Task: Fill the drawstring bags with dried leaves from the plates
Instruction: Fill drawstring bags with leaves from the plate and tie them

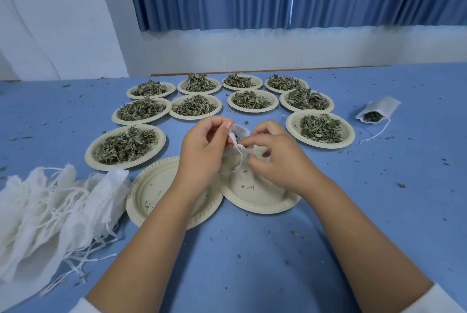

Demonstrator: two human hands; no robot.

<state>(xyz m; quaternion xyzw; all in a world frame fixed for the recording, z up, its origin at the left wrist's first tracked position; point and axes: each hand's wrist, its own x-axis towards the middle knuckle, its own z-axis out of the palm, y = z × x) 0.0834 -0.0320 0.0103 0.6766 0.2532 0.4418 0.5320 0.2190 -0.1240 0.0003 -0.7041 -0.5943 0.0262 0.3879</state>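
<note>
A small white drawstring bag (pixel 240 133) is held up between two hands, above the two empty plates. It is pinched at its top by the fingers of the left hand (pixel 204 151). Its thin strings (pixel 238 158) are pinched by the fingertips of the right hand (pixel 275 156) and hang down from there. How full this bag is cannot be told, because most of it is hidden by the hands.

Two empty plates (pixel 156 191) are seen on the blue table (pixel 252 249), side by side and touching, just under the hands. Only a few crumbs are left in them.

Ten plates of dried leaves (pixel 126 147) can be counted behind the hands. Four are set in the far row, four in the middle row, and one is placed at each side nearer the hands. A heap of green dried leaves is piled on each one.

One filled bag (pixel 376 111) is lying on the table at the right, well apart from the plates. Dark leaves can be seen inside its open mouth, and its string is trailed toward the near side.

A pile of empty bags (pixel 50 206) is spread out on the left, just beside the empty plates. They overlap too much to be counted. Small bits of leaf are scattered all over the table.
</note>
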